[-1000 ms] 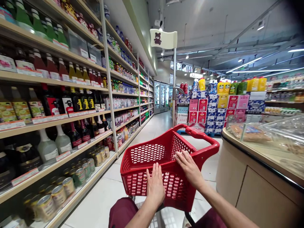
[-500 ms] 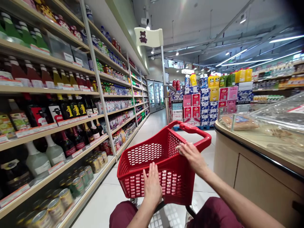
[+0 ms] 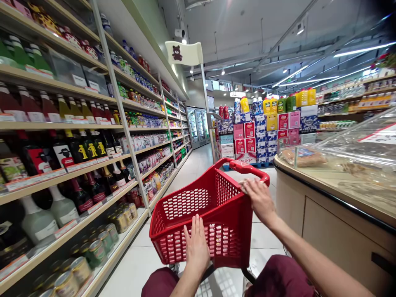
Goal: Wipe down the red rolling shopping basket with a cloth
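Observation:
A red plastic shopping cart (image 3: 229, 231) with perforated sides stands in front of me, its handle at the far right. My left hand (image 3: 197, 247) lies flat against the near side wall, fingers stretched upward and holding nothing. My right hand (image 3: 259, 199) rests on the top rim close to the handle. Under its fingers is a crumpled whitish cloth (image 3: 244, 185), pressed against the rim and mostly covered by the hand. What shows of the basket's inside holds no goods.
Shelves (image 3: 123, 132) of bottles and cans run along the left. At right stands a wooden counter (image 3: 334, 218) with a clear cover. Stacked drink boxes (image 3: 262, 136) and a pole with a bear flag (image 3: 185, 53) stand ahead. Pale tiles (image 3: 133, 251) form the floor.
My right hand has slid along the rim toward the handle with the cloth. My left hand stays flat on the cart's side. The view has shifted slightly to the right.

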